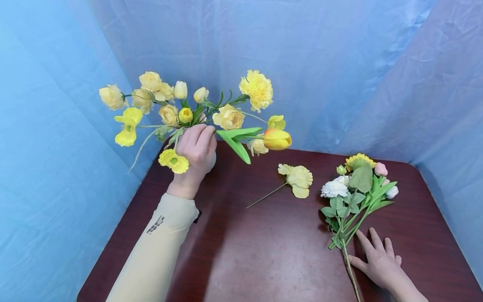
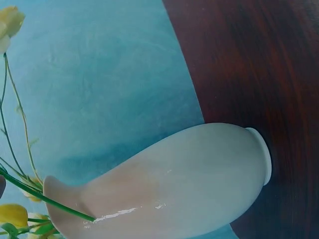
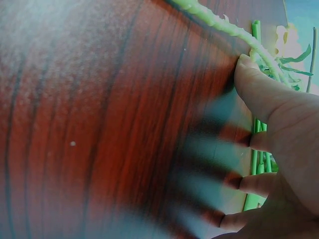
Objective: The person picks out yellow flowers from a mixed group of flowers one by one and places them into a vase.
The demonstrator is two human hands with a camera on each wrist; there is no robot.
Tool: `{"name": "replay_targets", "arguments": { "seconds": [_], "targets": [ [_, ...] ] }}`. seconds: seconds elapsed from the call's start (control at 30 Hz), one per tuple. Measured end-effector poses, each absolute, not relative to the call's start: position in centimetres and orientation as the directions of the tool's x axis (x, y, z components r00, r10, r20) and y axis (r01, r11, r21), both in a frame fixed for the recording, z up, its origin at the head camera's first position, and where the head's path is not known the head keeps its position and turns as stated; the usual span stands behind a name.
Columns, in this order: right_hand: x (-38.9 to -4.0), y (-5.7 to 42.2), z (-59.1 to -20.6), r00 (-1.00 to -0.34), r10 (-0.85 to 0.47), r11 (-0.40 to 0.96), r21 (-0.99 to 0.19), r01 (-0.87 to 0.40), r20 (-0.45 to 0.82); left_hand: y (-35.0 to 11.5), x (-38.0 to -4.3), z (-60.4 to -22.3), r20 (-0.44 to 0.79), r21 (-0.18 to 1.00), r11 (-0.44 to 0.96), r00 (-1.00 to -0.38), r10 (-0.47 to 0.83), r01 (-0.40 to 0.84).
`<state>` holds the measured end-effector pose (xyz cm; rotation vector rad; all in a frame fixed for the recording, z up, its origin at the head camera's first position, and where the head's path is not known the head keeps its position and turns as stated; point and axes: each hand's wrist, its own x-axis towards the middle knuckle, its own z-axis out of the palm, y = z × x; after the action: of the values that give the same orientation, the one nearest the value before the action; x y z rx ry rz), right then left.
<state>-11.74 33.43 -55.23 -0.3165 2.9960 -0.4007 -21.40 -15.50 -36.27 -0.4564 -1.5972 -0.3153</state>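
My left hand (image 1: 197, 147) is up at the mouth of a pale glazed vase (image 2: 199, 174), its fingers curled around a green flower stem (image 2: 60, 205). The lower end of that stem overlaps the vase's neck in the left wrist view. Which bloom it belongs to I cannot tell. Around the hand fan out pale yellow roses (image 1: 228, 117), yellow poppies (image 1: 173, 161), a carnation (image 1: 256, 90) and a yellow-orange tulip (image 1: 277, 139). My right hand (image 1: 381, 260) rests on the table with fingers spread, thumb and fingertips close to the stems of a mixed flower bunch (image 1: 351, 209).
One loose pale yellow flower (image 1: 298, 180) lies mid-table, its thin stem pointing toward the near left. White, pink and yellow blooms make up the bunch at the right. Blue curtains (image 1: 302, 63) enclose the dark red wooden table (image 1: 264, 251) at the back and sides.
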Motion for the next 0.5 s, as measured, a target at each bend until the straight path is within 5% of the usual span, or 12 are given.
{"name": "replay_targets", "arguments": {
  "seconds": [0.13, 0.5],
  "targets": [
    [-11.8, 33.4, -55.3, -0.974, -0.218, 0.943, -0.271, -0.194, -0.063, -15.7, -22.0, -36.1, 1.0, -0.016, 0.888, 0.02, 0.007, 0.459],
    [-11.8, 33.5, -55.4, -0.974, -0.213, 0.944, -0.273, -0.185, -0.076, -16.7, -21.2, -35.1, 0.995, 0.083, 0.854, -0.087, -0.044, 0.514]
  ]
}}
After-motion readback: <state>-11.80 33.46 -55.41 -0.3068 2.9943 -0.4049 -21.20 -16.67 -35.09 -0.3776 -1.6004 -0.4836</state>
